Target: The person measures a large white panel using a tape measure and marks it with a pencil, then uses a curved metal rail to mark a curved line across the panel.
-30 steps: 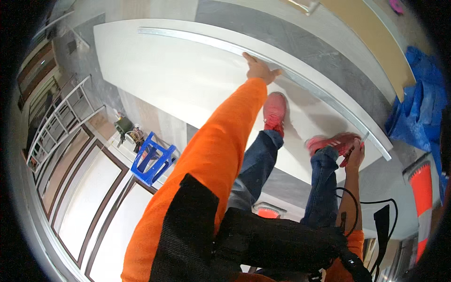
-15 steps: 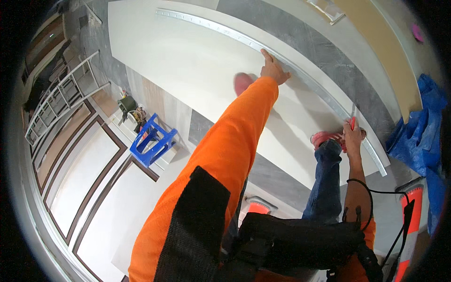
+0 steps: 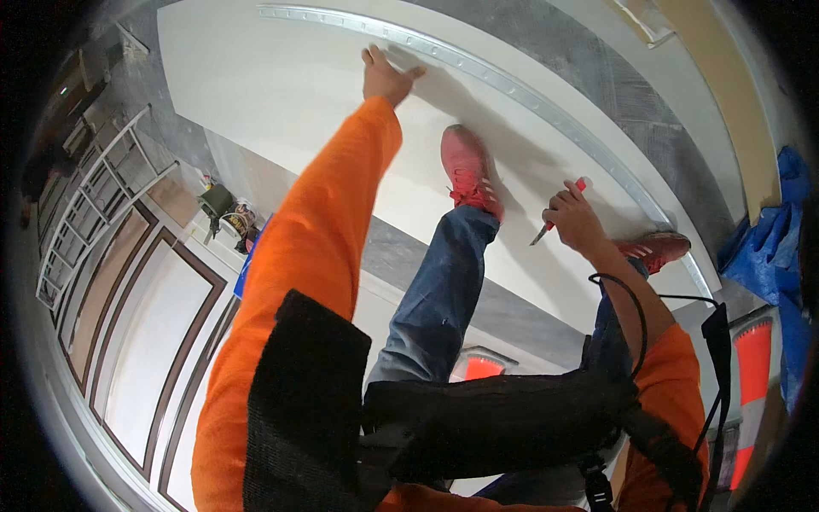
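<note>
Head view, looking down past an orange sleeve and a dark vest. Left hand (image 3: 386, 77) stretched far forward, palm down and fingers spread, pressing on a long metal straightedge (image 3: 512, 85) that runs along the far side of a large white board (image 3: 281, 94) lying flat on the floor. The hand grips nothing; it rests flat, fingertips at the metal strip.

Right hand (image 3: 573, 220) closed around a utility knife (image 3: 556, 215) with a red handle; the blade end points down and left toward the board surface, just short of the straightedge. Cannot tell whether the blade tip touches the board. The two hands are well apart, left one up the strip, right one lower down it.

Left red shoe (image 3: 467, 171) planted on the board between the two hands, blue jeans leg (image 3: 435, 290) above it. Second red shoe (image 3: 657, 247) near the right hand, close to the strip's lower end.

Beyond the board: grey floor, a blue tarp (image 3: 768, 247) bunched at the right edge, a pale panel leaning at top right. Left side: white framed door panels (image 3: 136, 358) with dark trim lying flat, a white rack (image 3: 94, 196), small pots and a bucket (image 3: 226, 213) beside the board's near edge
</note>
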`<state>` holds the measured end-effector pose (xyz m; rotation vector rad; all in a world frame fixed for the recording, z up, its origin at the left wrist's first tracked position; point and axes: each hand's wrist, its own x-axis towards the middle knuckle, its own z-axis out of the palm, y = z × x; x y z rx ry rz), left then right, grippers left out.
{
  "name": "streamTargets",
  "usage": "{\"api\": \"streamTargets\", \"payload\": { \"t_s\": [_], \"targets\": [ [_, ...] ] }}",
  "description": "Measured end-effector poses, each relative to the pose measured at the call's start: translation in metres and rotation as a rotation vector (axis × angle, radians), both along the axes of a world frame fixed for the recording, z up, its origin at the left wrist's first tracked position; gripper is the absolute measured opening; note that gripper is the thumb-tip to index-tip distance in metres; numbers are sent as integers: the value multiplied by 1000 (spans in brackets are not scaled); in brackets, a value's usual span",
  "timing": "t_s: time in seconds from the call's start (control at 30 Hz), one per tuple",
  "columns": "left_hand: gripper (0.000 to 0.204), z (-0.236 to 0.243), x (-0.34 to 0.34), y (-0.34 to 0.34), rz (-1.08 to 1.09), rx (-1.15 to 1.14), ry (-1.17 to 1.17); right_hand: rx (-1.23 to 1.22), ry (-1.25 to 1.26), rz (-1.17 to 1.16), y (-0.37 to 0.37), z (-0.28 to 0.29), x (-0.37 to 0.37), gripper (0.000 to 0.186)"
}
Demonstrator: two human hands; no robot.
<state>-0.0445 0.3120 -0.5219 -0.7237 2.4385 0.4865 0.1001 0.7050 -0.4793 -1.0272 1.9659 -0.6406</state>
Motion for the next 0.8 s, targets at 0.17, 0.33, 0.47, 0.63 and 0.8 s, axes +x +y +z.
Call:
{"api": "streamTargets", "payload": {
  "t_s": [0.17,0.33,0.47,0.63,0.8],
  "targets": [
    [100,-9,-38,-43,-196,40,130,123,52,-68,-4,-14,-26,8],
    [107,-11,-40,-34,-103,-26,134,103,66,-141,1,-24,-33,10],
    [113,28,-49,-18,-165,-144,5,447,-231,-618,-44,-4,-71,25],
    [131,41,-79,-34,-101,-213,-156,207,4,-643,-138,-4,-153,34],
    [138,46,-84,-38,-47,-83,-263,290,35,-426,-246,-28,-208,26]
  ]
}}
